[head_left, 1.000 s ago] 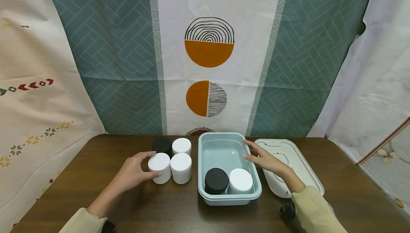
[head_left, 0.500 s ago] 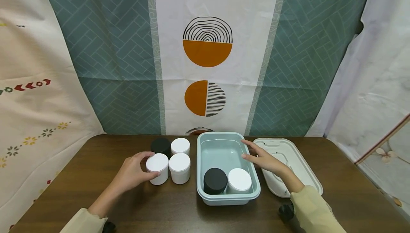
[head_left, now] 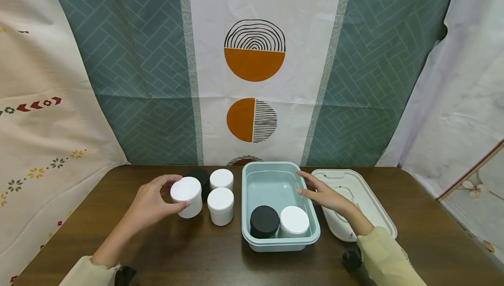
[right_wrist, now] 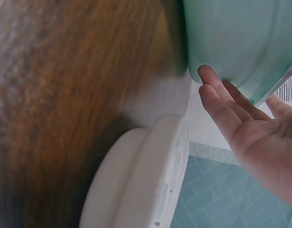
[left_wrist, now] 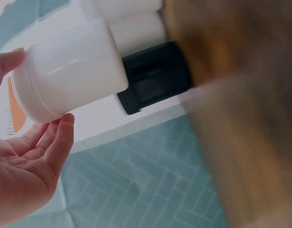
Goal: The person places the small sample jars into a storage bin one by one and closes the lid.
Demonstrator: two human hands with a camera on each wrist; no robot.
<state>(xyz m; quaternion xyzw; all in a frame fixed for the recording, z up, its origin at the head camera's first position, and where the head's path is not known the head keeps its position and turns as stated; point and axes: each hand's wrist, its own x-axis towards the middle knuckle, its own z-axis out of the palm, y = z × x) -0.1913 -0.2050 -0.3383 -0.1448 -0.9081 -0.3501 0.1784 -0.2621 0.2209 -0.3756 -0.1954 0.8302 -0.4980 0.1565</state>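
My left hand [head_left: 150, 200] holds a white lidded jar [head_left: 187, 194] between thumb and fingers, tilted and raised off the table. The left wrist view shows this jar [left_wrist: 72, 71] with the thumb and fingertips at its lid end. Just behind it, partly hidden, stands a black jar [head_left: 201, 180]. Two more white jars, a front one [head_left: 221, 207] and a back one [head_left: 222, 179], stand to its right. My right hand [head_left: 324, 196] rests at the right rim of a light blue plastic box [head_left: 247, 198], its fairly straight fingers at the outer wall [right_wrist: 222, 38].
Inside the box, a black jar [head_left: 264, 221] and a white jar [head_left: 294, 221] stand at the near end. A white lid [head_left: 362, 194] lies on the brown table [head_left: 189, 259] right of the box, partly under my right forearm. Curtains [head_left: 157, 80] hang behind and at the sides.
My left hand has lifted the front-left white jar from the table and moved it slightly left, away from its neighbours. My right hand stays at the box rim.
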